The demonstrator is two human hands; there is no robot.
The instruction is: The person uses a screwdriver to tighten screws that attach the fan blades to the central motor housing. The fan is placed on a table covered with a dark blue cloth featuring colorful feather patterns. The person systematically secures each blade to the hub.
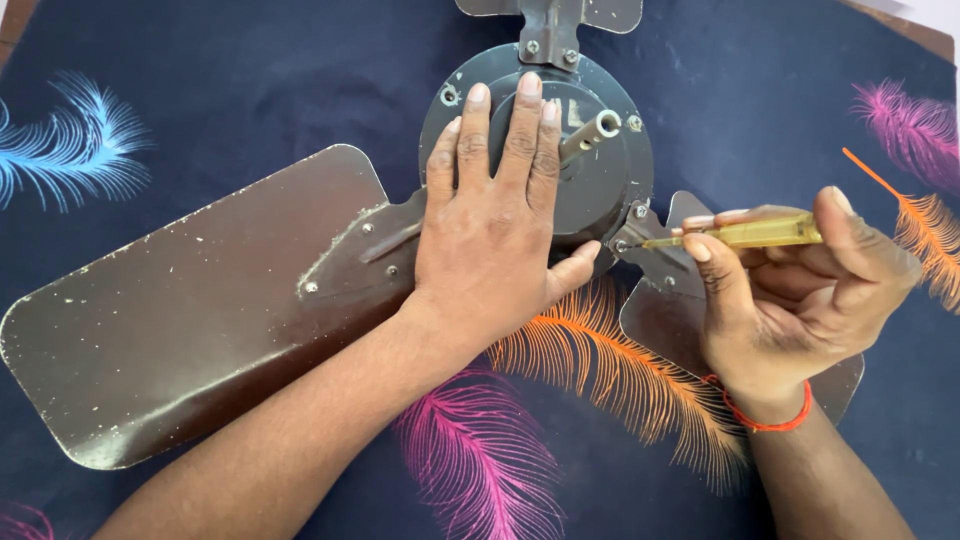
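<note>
Your left hand lies flat on the fan hub while your right hand grips a screwdriver at a screw

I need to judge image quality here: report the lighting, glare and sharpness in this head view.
Head view: even daylight, soft shadows under the left hand and right hand; mild sheen on the brown fan blade and motor hub; the screwdriver and feather-print cloth are sharp, no motion blur.

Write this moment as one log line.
left hand: flat on fan motor | right hand: holds screwdriver, tip at blade-bracket screw
</note>
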